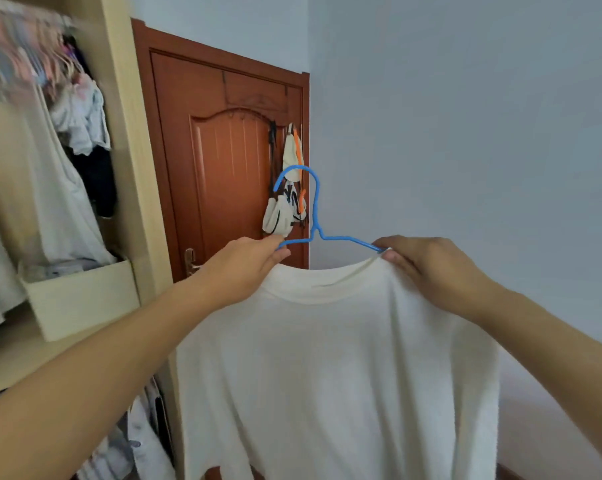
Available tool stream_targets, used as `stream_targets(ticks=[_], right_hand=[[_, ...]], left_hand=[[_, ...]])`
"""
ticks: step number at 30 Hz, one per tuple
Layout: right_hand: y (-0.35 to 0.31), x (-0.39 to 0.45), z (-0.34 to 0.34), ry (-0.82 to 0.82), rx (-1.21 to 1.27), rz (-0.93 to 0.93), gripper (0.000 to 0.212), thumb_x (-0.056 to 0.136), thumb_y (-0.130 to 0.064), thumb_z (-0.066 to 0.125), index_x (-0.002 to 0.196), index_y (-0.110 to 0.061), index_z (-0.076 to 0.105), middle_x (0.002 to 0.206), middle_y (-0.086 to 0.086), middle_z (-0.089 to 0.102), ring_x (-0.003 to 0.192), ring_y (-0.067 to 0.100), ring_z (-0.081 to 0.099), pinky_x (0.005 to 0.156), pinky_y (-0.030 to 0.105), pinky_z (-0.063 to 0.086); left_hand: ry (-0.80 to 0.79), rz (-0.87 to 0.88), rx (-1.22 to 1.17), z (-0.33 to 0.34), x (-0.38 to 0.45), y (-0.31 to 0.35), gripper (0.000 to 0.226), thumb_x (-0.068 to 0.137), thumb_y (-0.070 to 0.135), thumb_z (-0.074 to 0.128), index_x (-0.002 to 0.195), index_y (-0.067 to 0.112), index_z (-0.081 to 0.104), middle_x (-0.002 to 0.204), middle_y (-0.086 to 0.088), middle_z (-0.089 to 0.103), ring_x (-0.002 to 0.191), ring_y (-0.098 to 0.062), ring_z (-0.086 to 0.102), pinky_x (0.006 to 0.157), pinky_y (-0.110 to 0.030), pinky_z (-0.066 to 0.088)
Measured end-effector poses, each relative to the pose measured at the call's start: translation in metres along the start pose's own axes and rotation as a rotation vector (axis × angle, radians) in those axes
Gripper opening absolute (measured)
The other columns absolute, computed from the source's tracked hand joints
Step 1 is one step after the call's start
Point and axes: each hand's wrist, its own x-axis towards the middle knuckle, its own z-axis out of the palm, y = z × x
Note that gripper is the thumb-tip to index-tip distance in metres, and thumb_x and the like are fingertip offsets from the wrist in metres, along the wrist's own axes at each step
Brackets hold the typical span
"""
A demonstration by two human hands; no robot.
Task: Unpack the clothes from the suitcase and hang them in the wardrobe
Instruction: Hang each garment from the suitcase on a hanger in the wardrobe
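A white T-shirt (334, 368) hangs in front of me on a blue wire hanger (315, 206), whose hook points up and left. My left hand (244, 268) grips the shirt's left shoulder together with the hanger's left arm. My right hand (427, 265) pinches the right side of the collar where the hanger's right arm enters it. The open wardrobe (126, 140) stands at the left with several garments (43, 174) hanging inside. The suitcase is out of view.
A brown wooden door (223, 161) is straight ahead, with bags (285, 202) hanging on its hooks. A cream box (81, 299) sits on a wardrobe shelf. A pale blue wall (465, 133) fills the right side.
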Motion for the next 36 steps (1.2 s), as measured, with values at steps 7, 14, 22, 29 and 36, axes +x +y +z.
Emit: stream_targets(ticks=[7, 14, 22, 29, 36], right_hand=[[-0.074, 0.068, 0.058, 0.051, 0.565, 0.03, 0.041, 0.102, -0.051, 0.038, 0.143, -0.051, 0.038, 0.128, -0.019, 0.065, 0.116, -0.003, 0.06, 0.098, 0.017, 0.044], [-0.115, 0.152, 0.114, -0.358, 0.652, 0.006, 0.049, 0.093, -0.039, 0.061, 0.139, -0.052, 0.047, 0.134, -0.035, 0.054, 0.124, -0.008, 0.052, 0.102, 0.015, 0.043], [-0.182, 0.275, 0.116, -0.534, 1.099, -0.062, 0.045, 0.089, -0.008, 0.059, 0.121, -0.038, 0.071, 0.135, -0.013, 0.063, 0.13, 0.011, 0.056, 0.116, 0.048, 0.035], [-0.264, 0.373, 0.119, -0.369, 1.177, -0.043, 0.069, 0.082, 0.019, 0.029, 0.099, -0.023, 0.081, 0.1, 0.004, 0.078, 0.087, 0.023, 0.075, 0.076, 0.035, 0.062], [-0.375, 0.443, 0.174, -0.208, 0.98, -0.131, 0.067, 0.087, 0.007, 0.028, 0.115, -0.035, 0.072, 0.121, -0.003, 0.065, 0.088, 0.005, 0.067, 0.074, 0.022, 0.056]], left_hand=[[0.166, 0.011, 0.128, -0.04, 0.008, -0.123, 0.026, 0.107, 0.042, 0.039, 0.092, 0.024, 0.051, 0.073, 0.007, 0.055, 0.069, -0.017, 0.057, 0.066, -0.042, 0.05], [0.224, -0.158, 0.081, -0.091, 0.02, -0.237, 0.034, 0.108, 0.039, 0.042, 0.086, 0.013, 0.05, 0.068, 0.0, 0.052, 0.068, -0.025, 0.051, 0.07, -0.045, 0.044], [0.389, -0.3, 0.085, -0.193, 0.053, -0.332, 0.034, 0.108, 0.036, 0.042, 0.096, 0.011, 0.062, 0.086, -0.009, 0.068, 0.082, -0.025, 0.061, 0.082, -0.048, 0.049], [0.474, -0.57, 0.366, -0.269, 0.056, -0.388, 0.051, 0.103, 0.049, 0.045, 0.151, 0.034, 0.039, 0.147, -0.012, 0.039, 0.135, -0.035, 0.039, 0.114, -0.047, 0.035], [0.496, -0.816, 0.572, -0.307, -0.077, -0.45, 0.061, 0.103, 0.047, 0.046, 0.158, 0.032, 0.025, 0.154, -0.013, 0.024, 0.139, -0.038, 0.03, 0.114, -0.049, 0.034]])
